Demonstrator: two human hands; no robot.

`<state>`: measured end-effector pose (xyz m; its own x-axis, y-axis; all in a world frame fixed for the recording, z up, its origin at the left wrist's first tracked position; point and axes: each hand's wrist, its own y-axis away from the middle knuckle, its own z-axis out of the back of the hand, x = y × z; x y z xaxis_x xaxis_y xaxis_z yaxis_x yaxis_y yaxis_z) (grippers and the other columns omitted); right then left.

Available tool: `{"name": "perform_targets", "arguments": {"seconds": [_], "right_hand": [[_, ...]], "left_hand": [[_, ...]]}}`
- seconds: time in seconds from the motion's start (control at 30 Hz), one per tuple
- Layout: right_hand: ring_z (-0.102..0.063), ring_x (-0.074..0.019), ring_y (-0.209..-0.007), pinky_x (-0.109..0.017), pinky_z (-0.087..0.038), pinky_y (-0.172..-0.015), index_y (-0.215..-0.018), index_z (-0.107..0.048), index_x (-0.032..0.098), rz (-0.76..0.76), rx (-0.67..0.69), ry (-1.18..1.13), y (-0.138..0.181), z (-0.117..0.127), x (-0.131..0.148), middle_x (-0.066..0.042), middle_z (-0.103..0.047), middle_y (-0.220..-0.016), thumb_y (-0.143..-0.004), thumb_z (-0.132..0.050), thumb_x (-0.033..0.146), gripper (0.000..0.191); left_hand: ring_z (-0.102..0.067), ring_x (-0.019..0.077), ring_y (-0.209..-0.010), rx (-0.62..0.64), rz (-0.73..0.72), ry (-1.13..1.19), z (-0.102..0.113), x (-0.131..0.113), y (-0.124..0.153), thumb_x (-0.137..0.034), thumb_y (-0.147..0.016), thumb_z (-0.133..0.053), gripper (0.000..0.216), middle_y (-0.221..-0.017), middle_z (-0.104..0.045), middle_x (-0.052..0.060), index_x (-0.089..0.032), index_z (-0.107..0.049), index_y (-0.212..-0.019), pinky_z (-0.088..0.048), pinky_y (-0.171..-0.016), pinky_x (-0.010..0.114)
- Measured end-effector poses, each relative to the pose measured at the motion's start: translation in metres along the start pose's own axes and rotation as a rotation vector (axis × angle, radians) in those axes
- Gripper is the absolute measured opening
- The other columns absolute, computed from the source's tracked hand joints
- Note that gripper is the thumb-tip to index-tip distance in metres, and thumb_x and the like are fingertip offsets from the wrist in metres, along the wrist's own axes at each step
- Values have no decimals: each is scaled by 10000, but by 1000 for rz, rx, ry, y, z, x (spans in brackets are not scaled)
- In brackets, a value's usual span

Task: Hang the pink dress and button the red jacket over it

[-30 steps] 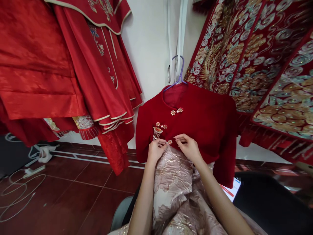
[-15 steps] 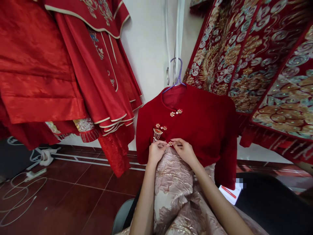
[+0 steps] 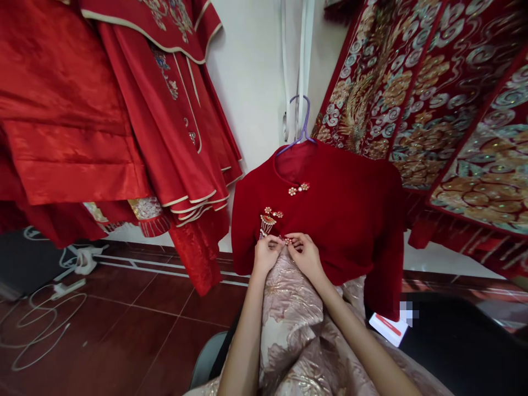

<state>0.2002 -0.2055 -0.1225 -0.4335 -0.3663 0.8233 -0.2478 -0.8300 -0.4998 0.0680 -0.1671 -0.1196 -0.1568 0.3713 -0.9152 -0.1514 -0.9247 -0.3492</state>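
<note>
A dark red velvet jacket (image 3: 342, 209) hangs by a purple hanger (image 3: 306, 118) in front of me. At its lower front edge, my left hand (image 3: 268, 253) pinches one side of a beaded flower clasp (image 3: 287, 241). Pressed against the other side of that clasp are the fingertips of my right hand (image 3: 304, 254), also closed. How the clasp's two halves meet is hidden by my fingers. Just above my left hand dangles a fan-shaped beaded brooch (image 3: 267, 223). Another flower clasp (image 3: 298, 189) sits at the collar. Shiny pinkish brocade fabric (image 3: 291, 308) lies below the jacket, under my forearms.
Red garments (image 3: 165, 110) hang at the left, and heavily embroidered ones (image 3: 412, 110) at the right. A white pole (image 3: 303, 60) stands behind the hanger. White cables (image 3: 49, 313) trail over the tiled floor. A lit phone screen (image 3: 390, 327) rests by a black seat (image 3: 457, 341).
My right hand's fingers have curled in closer around the clasp. The whole view has shifted slightly; the jacket stays in place.
</note>
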Motion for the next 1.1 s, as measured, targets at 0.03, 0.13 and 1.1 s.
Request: {"name": "perform_targets", "arguments": {"seconds": [0.03, 0.13, 1.1], "right_hand": [[-587, -164, -761, -309, -529, -718, -958, -655, 167, -2, -10, -6, 1, -1, 0, -74, -587, -898, -768, -546, 237, 230], [-582, -167, -752, -308, -523, -702, -957, -653, 166, -11, -10, -31, 1, -2, 1, -77, -587, -902, -767, -545, 248, 234], [-489, -130, -635, -245, -401, -614, -732, -532, 200, -73, 217, -191, -12, 50, 35, 11, -526, -687, -663, -523, 269, 98]], "left_hand": [[-660, 131, -718, -6, 2, -2, 0, -1, 0, -142, -728, -649, 11, -801, -708, 61, -139, -653, -738, -529, -735, 265], [-654, 127, -699, -15, 12, 30, 1, -8, -1, -124, -691, -675, 107, -781, -702, 59, -134, -645, -792, -525, -716, 258], [-646, 172, -1055, -215, 256, 907, -13, -41, -35, -213, -727, -717, 184, -1067, -708, 103, -121, -689, -885, -474, -970, 310]]}}
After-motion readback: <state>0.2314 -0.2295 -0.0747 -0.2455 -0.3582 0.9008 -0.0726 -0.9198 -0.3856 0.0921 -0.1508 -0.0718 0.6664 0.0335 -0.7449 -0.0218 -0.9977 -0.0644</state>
